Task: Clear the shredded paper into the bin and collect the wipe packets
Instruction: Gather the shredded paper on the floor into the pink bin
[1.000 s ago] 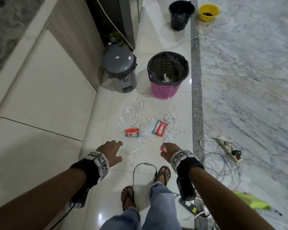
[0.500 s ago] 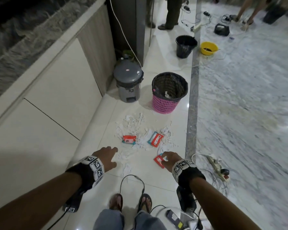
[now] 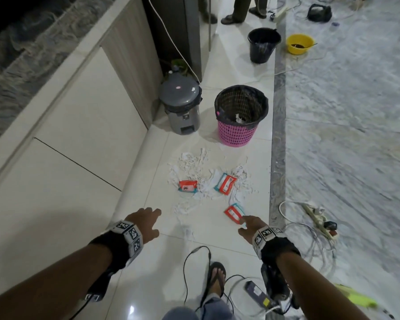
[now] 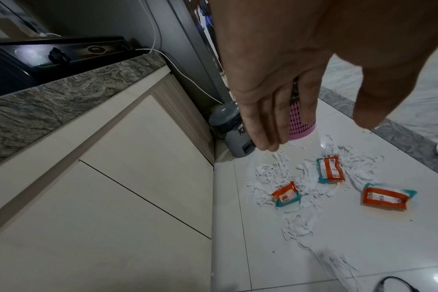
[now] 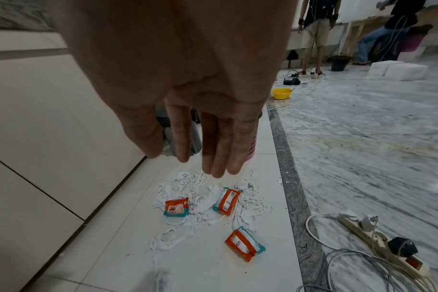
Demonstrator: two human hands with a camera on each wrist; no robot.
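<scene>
Both of your hands hang over the white floor tiles, palms down, holding nothing. Your left hand point(image 3: 146, 224) has its fingers straight and close together (the left wrist view shows the thumb apart from them). Your right hand point(image 3: 249, 228) is likewise relaxed, fingers extended and loosely spread in the right wrist view; it hovers just beside the nearest wipe packet point(image 3: 234, 213), and from the head view you cannot tell whether a fingertip touches it.

The shredded paper point(image 3: 194, 165) lies scattered on the tiles in front of the pink bin point(image 3: 238, 132), which stands upright with a black liner and a scrap of white already inside. A thinner trail of shreds point(image 4: 300, 227) runs back toward your feet.

Three wipe packets in all, orange with teal edges, all flat on the floor:
- left packet point(image 3: 188, 186), at the left edge of the paper pile
- middle packet point(image 3: 225, 183), lying among the shreds
- nearest packet, apart from the main pile on bare tile

A grey lidded bin point(image 3: 180, 105) stands left of the pink one, against the cabinet point(image 3: 90, 116). A power strip point(image 3: 319, 220) and coiled cables lie on the marbled floor to your right.
</scene>
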